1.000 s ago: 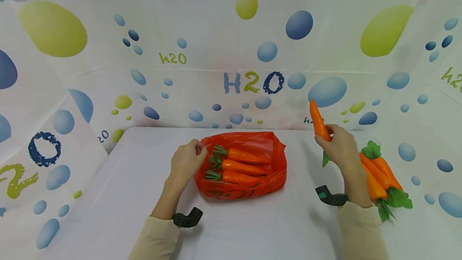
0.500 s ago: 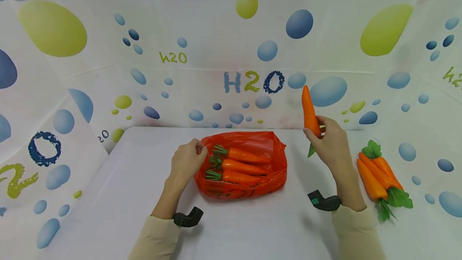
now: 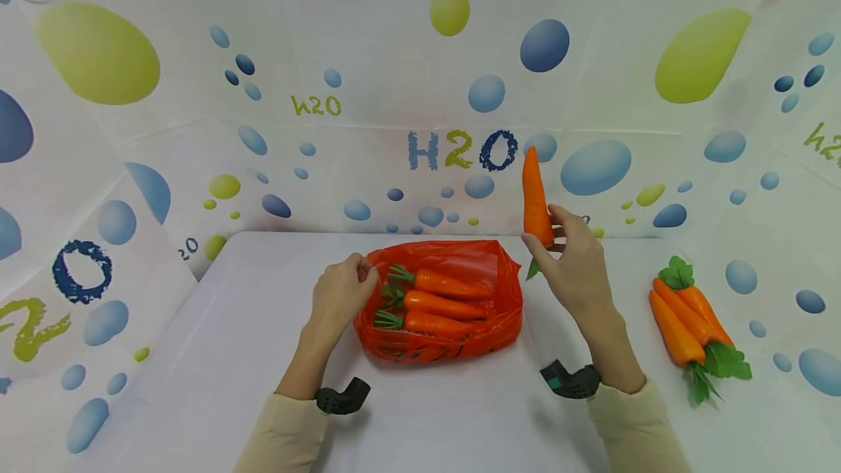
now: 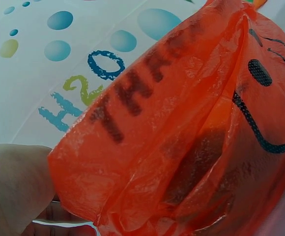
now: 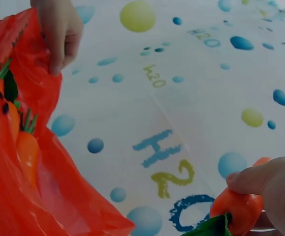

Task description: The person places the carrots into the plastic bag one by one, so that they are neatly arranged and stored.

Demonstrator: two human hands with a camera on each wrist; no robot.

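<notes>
Right hand (image 3: 574, 261) of a person pinches an orange carrot (image 3: 536, 199) between thumb and fingers near its leafy end, holding it tip upward above a white table (image 3: 460, 422), just right of an open red plastic bag (image 3: 427, 351). Left hand (image 3: 343, 290) pinches the bag's left edge between thumb and fingers. Inside the bag, three carrots (image 3: 447, 305) lie side by side, green tops toward the left. Farther right, more carrots (image 3: 677, 327) rest together; behind stands a white backdrop (image 3: 381, 28) printed with drops and "H2O"
</notes>
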